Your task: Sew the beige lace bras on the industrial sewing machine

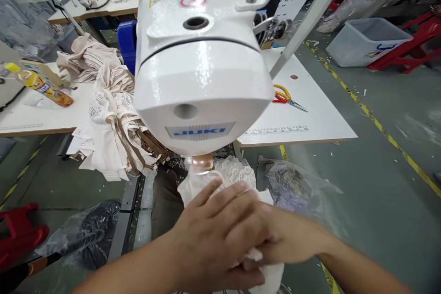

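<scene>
A white lace garment piece point(237, 172) lies under the sewing machine's head, its front edge close to the copper-coloured plate point(203, 163) below it. My left hand point(213, 234) reaches in from the lower left, its fingers bent over the cloth and crossing my right hand. From the lower right comes my right hand point(272, 227), closed around bunched white cloth. Its fingertips are partly hidden where the two hands overlap. Above them, the white sewing machine point(203, 82) hides the needle area.
Left of the machine, a heap of beige lace garments point(113, 115) hangs over the table edge. A yellow-capped bottle point(44, 87) lies tilted behind it. Scissors point(287, 98) and a ruler point(275, 130) rest on the right tabletop. Plastic bags point(292, 183) sit on the floor.
</scene>
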{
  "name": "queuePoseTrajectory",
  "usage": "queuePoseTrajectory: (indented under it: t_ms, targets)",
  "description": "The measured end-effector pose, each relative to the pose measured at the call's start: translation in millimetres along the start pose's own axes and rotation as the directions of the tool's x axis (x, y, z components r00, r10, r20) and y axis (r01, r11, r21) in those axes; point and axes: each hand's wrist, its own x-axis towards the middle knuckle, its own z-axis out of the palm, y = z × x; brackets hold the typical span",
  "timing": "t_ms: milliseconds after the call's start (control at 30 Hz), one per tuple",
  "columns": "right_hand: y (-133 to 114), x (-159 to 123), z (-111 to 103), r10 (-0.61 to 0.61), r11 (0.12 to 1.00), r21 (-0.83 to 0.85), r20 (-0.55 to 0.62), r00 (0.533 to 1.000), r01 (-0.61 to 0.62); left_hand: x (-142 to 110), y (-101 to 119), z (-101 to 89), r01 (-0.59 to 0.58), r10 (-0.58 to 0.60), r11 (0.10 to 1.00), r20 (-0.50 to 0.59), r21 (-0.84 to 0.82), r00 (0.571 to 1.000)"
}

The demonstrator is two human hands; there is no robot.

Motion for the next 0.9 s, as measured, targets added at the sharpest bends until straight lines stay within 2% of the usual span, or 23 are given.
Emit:
queuePoseTrajectory:
  t_ms: [67,100,167,233,333,400,467,533,600,667,733,800,900]
  targets:
    - [-11,6,-5,0.051,0.998,-0.039,0.035,0.998,-0.05,-3,-8,-2.1,0.186,-0.173,0.98,0.162,-0.069,0.972]
    - [-12,9,-8,0.097,0.99,-0.1,-0.017,0.995,-0.098,-5,-16,-4.1,0.288,-0.264,0.953,0.217,-0.092,0.94]
    - [-6,17,-18,0.144,0.96,-0.212,-0.185,0.972,-0.183,-11,-36,-9.6,0.488,-0.447,0.864,0.258,-0.122,0.856]
    - [4,26,-28,0.133,0.94,-0.258,-0.322,0.937,-0.222,-14,-55,-15.7,0.664,-0.624,0.721,0.23,-0.199,0.747]
    - [17,41,-42,0.17,0.927,-0.237,-0.429,0.887,-0.292,-12,-78,-21.1,0.797,-0.775,0.529,0.217,-0.291,0.593]
    - [21,49,-49,0.235,0.925,-0.173,-0.443,0.865,-0.339,-9,-89,-21.5,0.836,-0.822,0.469,0.205,-0.286,0.531]
    - [21,54,-54,0.295,0.925,-0.097,-0.425,0.856,-0.367,-6,-96,-21.3,0.857,-0.853,0.434,0.179,-0.278,0.49]
    - [19,56,-59,0.342,0.92,-0.036,-0.413,0.844,-0.391,-5,-102,-22.5,0.842,-0.846,0.451,0.161,-0.295,0.509]
    - [17,56,-63,0.385,0.911,0.011,-0.382,0.84,-0.413,-4,-106,-25.2,0.806,-0.805,0.496,0.176,-0.323,0.566]
    - [15,55,-65,0.433,0.898,0.06,-0.288,0.854,-0.435,-5,-108,-27.7,0.779,-0.766,0.519,0.212,-0.352,0.606]
    - [16,55,-66,0.459,0.888,0.101,-0.191,0.868,-0.448,-7,-109,-28.3,0.775,-0.753,0.517,0.237,-0.364,0.614]
    - [20,56,-67,0.449,0.893,0.114,-0.177,0.876,-0.435,-9,-111,-26.8,0.737,-0.735,0.569,0.174,-0.365,0.655]
    - [29,59,-69,0.388,0.92,0.071,-0.293,0.874,-0.385,-6,-115,-24.4,0.653,-0.69,0.678,0.015,-0.338,0.724]
